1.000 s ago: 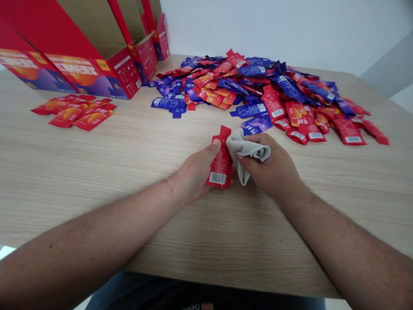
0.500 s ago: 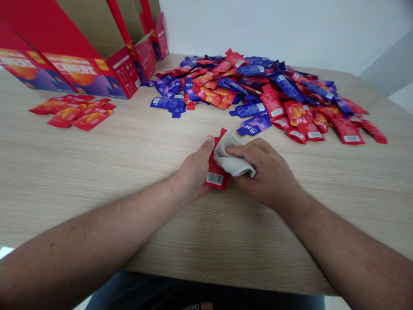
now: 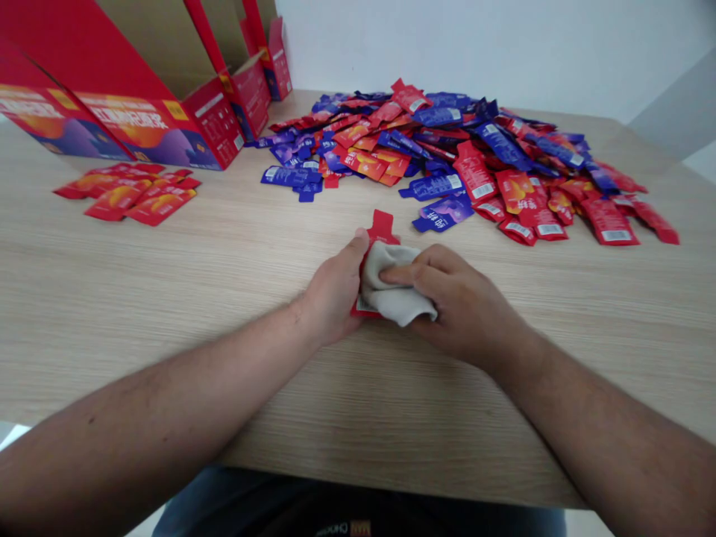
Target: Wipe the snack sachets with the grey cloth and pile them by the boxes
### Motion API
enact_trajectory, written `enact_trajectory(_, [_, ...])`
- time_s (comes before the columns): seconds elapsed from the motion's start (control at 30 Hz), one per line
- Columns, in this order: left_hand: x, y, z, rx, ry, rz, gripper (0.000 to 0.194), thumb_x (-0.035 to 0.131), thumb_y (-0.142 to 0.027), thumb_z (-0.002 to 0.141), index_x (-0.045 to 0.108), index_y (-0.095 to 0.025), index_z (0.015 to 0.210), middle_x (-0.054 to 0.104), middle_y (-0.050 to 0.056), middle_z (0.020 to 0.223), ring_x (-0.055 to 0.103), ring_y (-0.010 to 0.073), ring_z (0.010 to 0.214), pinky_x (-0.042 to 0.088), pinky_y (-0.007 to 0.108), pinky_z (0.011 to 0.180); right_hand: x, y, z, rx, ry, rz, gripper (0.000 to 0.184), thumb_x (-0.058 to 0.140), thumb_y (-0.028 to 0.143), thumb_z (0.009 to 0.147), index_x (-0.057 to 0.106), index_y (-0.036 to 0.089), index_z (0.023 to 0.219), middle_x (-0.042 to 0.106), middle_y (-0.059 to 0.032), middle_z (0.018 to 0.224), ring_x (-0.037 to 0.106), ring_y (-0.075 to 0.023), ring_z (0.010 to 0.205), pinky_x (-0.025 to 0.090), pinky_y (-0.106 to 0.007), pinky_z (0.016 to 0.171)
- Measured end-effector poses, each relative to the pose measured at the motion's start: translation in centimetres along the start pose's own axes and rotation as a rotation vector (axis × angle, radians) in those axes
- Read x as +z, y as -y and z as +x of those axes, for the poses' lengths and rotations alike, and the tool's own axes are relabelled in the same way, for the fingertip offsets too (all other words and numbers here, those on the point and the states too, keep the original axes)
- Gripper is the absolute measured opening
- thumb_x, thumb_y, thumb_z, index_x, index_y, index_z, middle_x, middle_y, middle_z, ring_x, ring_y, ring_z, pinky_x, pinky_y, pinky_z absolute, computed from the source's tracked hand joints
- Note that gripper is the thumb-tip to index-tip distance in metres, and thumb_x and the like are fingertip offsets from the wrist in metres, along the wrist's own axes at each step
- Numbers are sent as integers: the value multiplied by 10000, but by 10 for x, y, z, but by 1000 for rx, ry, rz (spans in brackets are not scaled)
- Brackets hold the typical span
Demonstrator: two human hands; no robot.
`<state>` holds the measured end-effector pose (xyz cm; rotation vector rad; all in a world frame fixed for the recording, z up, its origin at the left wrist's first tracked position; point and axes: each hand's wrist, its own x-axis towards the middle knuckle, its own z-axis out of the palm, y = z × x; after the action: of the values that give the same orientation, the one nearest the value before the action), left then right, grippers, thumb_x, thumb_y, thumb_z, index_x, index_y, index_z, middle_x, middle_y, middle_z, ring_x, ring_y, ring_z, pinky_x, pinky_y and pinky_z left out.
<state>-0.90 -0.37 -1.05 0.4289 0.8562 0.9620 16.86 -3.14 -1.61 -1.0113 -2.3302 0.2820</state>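
My left hand [image 3: 335, 291] grips a red sachet [image 3: 382, 224] by its left edge, thumb on top, in front of me over the table. Bunched in my right hand [image 3: 453, 298] is a pale grey cloth [image 3: 397, 294]. The index finger presses it against the sachet's face. Much of the sachet lies under the cloth; its narrow top tab sticks out at the far end, and a bit of its barcode shows at the near end.
Beyond my hands a heap of red and purple sachets [image 3: 425, 142] spreads over the wooden table [image 3: 168, 298]. Several red sachets [image 3: 128, 194] lie in a group at the left. Behind them stand open red cartons [image 3: 218, 127]. A white wall [image 3: 475, 45] closes off the back.
The cloth has slid down the red sachet toward me, baring its top tab and covering most of the barcode. My left hand keeps its hold on the sachet.
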Motion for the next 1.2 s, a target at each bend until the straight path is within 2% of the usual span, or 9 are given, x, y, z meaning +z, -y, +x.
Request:
enact_trajectory(0.07, [1, -1, 0, 13, 15, -15, 542, 390, -496, 1151, 784, -132, 1070, 818, 115, 911, 786, 237, 859, 628, 345, 841, 0, -1, 0, 24, -47, -20, 407, 752, 211, 891, 759, 199, 1298, 695, -106, 1062, 681, -272, 972, 576, -392, 818])
enact_trajectory(0.2, [0, -3, -1, -45, 6, 4, 593, 373, -537, 1143, 775, -136, 972, 785, 106, 814, 748, 221, 732, 603, 326, 716, 0, 1, 0, -35, 84, 35, 416, 784, 239, 896, 753, 246, 1311, 691, -77, 1093, 678, -240, 945, 563, -361, 795])
enact_trajectory(0.37, [1, -4, -1, 1, 53, -42, 567, 336, -470, 1153, 761, -156, 948, 806, 110, 886, 789, 243, 902, 623, 350, 886, 0, 2, 0, 21, -51, -33, 390, 753, 231, 915, 758, 185, 1303, 684, -105, 1047, 668, -261, 950, 567, -382, 797])
enact_trajectory(0.5, [1, -5, -2, -65, 32, -9, 571, 367, -526, 1142, 725, -175, 867, 792, 93, 823, 775, 230, 808, 637, 348, 829, 3, 5, 0, -48, 67, 7, 414, 770, 245, 905, 759, 220, 1318, 682, -85, 1075, 679, -242, 932, 572, -365, 782])
enact_trajectory(0.67, [0, -4, -2, -13, 83, -27, 565, 336, -502, 1152, 765, -164, 1007, 809, 102, 904, 796, 257, 969, 632, 368, 918, 0, 2, 1, 15, -53, -45, 382, 751, 217, 906, 766, 195, 1287, 692, -104, 1050, 674, -256, 948, 571, -384, 799])
enact_trajectory(0.8, [0, -5, -2, -79, 42, -10, 565, 372, -541, 1134, 769, -162, 997, 791, 95, 833, 775, 255, 817, 633, 366, 800, -4, 0, 2, -63, 128, 31, 424, 786, 212, 878, 768, 209, 1301, 689, -90, 1081, 680, -239, 918, 568, -364, 778])
enact_trajectory(0.93, [2, -9, -2, -31, 51, 5, 575, 313, -465, 1156, 755, -158, 951, 790, 85, 823, 750, 206, 740, 608, 304, 709, -7, -5, 1, -10, 9, -14, 420, 780, 225, 878, 768, 194, 1297, 673, -90, 1027, 666, -251, 914, 551, -368, 771])
enact_trajectory(1.1, [1, -12, 0, -54, 22, -5, 520, 372, -481, 1133, 729, -191, 891, 769, 66, 770, 721, 195, 682, 593, 301, 666, -7, -8, 0, -49, 163, 49, 422, 798, 219, 864, 770, 252, 1284, 680, -72, 1095, 676, -228, 915, 561, -352, 790])
enact_trajectory(1.2, [-3, -15, 2, -38, 78, -12, 496, 379, -457, 1126, 727, -198, 885, 751, 65, 773, 723, 209, 717, 589, 316, 685, -8, -12, 1, 6, 54, 0, 401, 810, 264, 867, 773, 261, 1266, 681, -76, 1053, 656, -243, 908, 545, -360, 773])
